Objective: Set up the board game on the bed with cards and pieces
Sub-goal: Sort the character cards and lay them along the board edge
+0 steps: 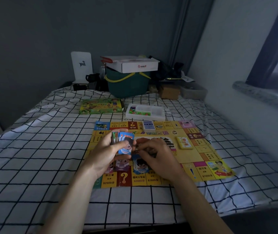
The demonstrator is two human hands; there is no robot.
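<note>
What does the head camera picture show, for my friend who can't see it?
A person's left hand holds a stack of play-money cards over a yellow game board on a checked bed, while the right hand lays cards down.

One game board (182,154), one game box (101,106), one piece tray (146,112). Three card decks lie on the board: blue (148,127) at 12 o'clock, pink (186,124) and yellow (184,142) at 2 o'clock.

A yellow paper game board (182,154) lies flat on a bed covered with a white, black-checked sheet (33,157). Over the board, the left hand (104,156) grips a fanned stack of blue play-money cards (124,143), while the right hand (156,157) presses its fingers (140,149) down on more notes. A green game box (101,106) and a white plastic tray of coloured pieces (146,112) sit beyond the board.
</note>
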